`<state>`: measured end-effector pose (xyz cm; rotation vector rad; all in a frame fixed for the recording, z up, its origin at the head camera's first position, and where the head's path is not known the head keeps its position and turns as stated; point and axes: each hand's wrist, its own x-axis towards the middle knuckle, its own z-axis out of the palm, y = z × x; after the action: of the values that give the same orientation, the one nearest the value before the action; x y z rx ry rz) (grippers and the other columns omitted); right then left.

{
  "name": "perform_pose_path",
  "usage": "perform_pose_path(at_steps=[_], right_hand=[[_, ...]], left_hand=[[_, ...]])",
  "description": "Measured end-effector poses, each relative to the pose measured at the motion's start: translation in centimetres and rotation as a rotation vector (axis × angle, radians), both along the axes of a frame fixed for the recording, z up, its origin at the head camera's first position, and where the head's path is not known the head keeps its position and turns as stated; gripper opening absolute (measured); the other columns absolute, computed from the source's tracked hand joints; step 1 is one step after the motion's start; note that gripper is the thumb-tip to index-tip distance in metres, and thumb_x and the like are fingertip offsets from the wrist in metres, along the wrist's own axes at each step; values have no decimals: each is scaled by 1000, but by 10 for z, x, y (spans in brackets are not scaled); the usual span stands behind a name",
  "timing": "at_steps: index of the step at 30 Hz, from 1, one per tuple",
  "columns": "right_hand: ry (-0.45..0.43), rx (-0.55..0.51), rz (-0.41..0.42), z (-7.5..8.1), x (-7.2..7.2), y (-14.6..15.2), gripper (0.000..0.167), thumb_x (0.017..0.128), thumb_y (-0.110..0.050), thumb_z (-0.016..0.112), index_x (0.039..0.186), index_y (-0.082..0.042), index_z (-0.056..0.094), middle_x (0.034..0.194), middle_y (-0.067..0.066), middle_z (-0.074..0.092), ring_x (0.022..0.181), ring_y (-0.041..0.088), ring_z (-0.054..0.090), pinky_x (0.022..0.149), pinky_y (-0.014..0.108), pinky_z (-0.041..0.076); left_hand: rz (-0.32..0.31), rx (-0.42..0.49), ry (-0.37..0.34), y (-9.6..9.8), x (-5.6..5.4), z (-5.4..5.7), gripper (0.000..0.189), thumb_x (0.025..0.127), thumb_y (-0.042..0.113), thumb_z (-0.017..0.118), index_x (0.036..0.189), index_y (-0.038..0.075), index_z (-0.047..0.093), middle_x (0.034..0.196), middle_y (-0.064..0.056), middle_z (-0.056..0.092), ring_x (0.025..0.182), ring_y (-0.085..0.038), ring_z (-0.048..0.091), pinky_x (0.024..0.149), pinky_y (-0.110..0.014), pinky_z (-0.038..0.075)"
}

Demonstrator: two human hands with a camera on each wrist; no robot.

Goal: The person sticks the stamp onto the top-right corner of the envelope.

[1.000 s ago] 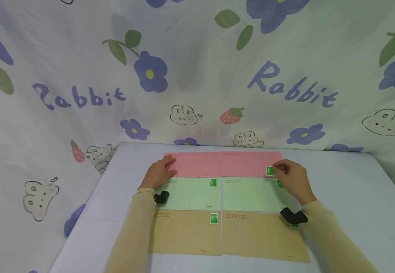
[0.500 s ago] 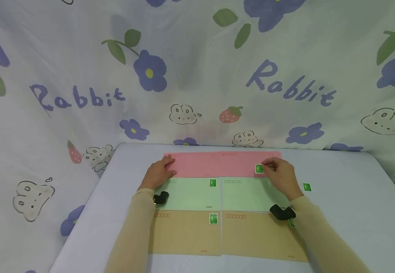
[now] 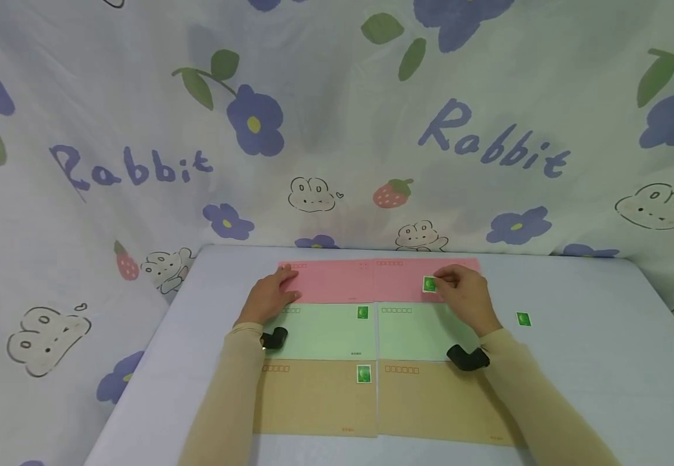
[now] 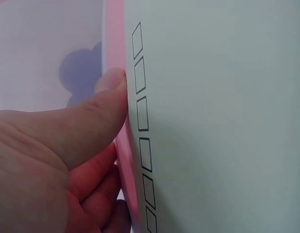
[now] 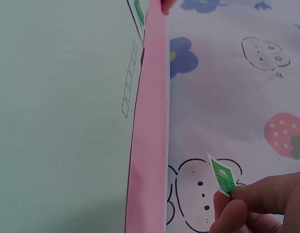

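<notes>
My right hand [image 3: 466, 294] pinches a green postage stamp [image 3: 429, 284] by its edge, over the right pink envelope [image 3: 401, 275]. In the right wrist view the stamp [image 5: 223, 176] sticks out, tilted, from between thumb and fingers. My left hand [image 3: 265, 298] rests at the left end of the left pink envelope [image 3: 333, 282], fingers relaxed on it. The left wrist view shows that thumb lying along the pink envelope [image 4: 121, 131], close to the light green one [image 4: 217, 121]. My right arm and hand hide the right-hand corners of the right column's envelopes.
Below lie light green envelopes [image 3: 325, 333] and brown envelopes [image 3: 313, 401], two columns in all. Stamps sit on the left green [image 3: 362, 312] and left brown ones. A loose stamp [image 3: 524, 318] lies on the white table [image 3: 593, 362] at the right. A patterned curtain [image 3: 337, 123] hangs behind.
My right hand has moved left across the right pink envelope with the stamp in its fingers, uncovering the loose stamp on the table. The left hand has stayed in place.
</notes>
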<state>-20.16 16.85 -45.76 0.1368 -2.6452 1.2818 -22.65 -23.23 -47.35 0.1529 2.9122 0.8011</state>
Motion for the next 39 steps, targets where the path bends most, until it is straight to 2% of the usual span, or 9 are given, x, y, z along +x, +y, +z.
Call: perform_pose_path(at_steps=[10, 25, 39], right_hand=[[-26, -33, -2, 1, -6, -14, 17, 95, -10, 66, 106, 2, 72, 91, 13, 72, 73, 20, 63, 61, 28, 51], [-84, -83, 2, 1, -13, -36, 18, 96, -12, 64, 108, -1, 72, 98, 14, 71, 82, 23, 66, 70, 32, 55], [-76, -129, 11, -2, -21, -55, 19, 97, -15, 64, 108, -2, 72, 97, 13, 70, 83, 24, 65, 70, 32, 55]], left_hand=[[-7, 4, -7, 0, -1, 0, 59, 97, 23, 68, 150, 8, 48, 162, -12, 29, 146, -43, 30, 117, -58, 27], [0, 12, -17, -1, -1, 1, 58, 97, 24, 68, 150, 8, 49, 161, -12, 30, 144, -44, 33, 116, -58, 30], [-8, 2, -5, -1, -2, -1, 58, 97, 24, 68, 150, 9, 48, 161, -14, 29, 144, -44, 32, 117, -58, 29]])
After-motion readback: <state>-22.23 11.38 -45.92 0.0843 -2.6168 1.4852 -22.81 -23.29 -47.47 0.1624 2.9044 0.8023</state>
